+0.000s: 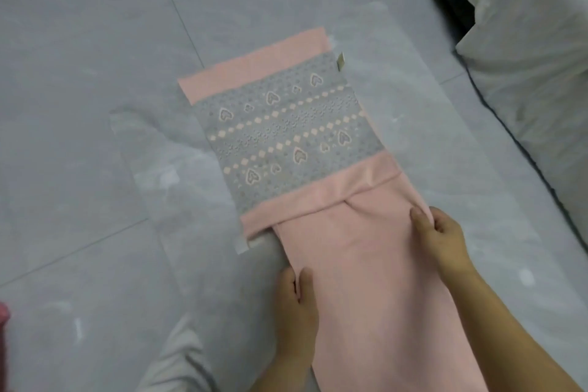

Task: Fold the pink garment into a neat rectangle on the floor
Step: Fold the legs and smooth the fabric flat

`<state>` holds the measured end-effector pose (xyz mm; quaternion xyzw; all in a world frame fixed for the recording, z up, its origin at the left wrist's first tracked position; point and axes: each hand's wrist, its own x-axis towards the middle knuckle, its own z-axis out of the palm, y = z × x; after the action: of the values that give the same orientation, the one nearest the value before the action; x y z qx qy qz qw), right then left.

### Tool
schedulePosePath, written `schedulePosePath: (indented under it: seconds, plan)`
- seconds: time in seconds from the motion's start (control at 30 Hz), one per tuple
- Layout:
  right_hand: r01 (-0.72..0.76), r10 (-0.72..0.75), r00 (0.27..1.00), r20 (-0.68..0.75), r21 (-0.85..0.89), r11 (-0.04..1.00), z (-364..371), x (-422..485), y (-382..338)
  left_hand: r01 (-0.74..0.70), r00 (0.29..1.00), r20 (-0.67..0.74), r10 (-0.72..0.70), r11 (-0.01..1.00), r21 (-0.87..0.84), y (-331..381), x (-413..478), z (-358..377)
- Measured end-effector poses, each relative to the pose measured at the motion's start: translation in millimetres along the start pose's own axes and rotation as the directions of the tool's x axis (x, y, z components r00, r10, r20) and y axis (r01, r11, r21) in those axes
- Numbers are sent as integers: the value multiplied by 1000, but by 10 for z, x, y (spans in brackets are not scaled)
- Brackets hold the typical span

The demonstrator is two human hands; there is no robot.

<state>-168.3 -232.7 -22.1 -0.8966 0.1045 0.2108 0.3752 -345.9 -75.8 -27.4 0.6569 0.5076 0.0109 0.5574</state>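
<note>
Your pink garment w/ grey heart-print panel (286, 127) lies flat on the grey tiled floor (79, 73), centre. Left hand (297, 305) & right hand (440, 232) each pinch its near plain-pink edges. Keep both sides level & taut, fold far-ward onto the panel.

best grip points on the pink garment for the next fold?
Probably the two long side edges of the plain pink near section of the pink garment with the grey heart-patterned panel, each approached from its own side. The left hand and right hand already pinch there; that part lies flat and narrow, so it should lift evenly toward the panel.
</note>
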Motion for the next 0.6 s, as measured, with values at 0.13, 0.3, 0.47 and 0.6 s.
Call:
schedulePosePath:
  seconds: [0.13,0.3,0.47,0.6]
  plan:
    - [165,-159,986,-50,185,969,-263,-204,-49,-157,983,-107,148,984,-85,71,-372,-147]
    - [184,-171,983,-69,269,945,-527,-447,80,-192,973,-163,166,969,-157,43,-685,-301]
    - [135,-128,991,-45,251,958,-660,-575,126,-70,989,-142,31,958,-279,95,-826,-312]
    - [143,-165,975,147,148,979,-667,-609,111,-151,988,-50,146,980,-129,36,-860,-286]
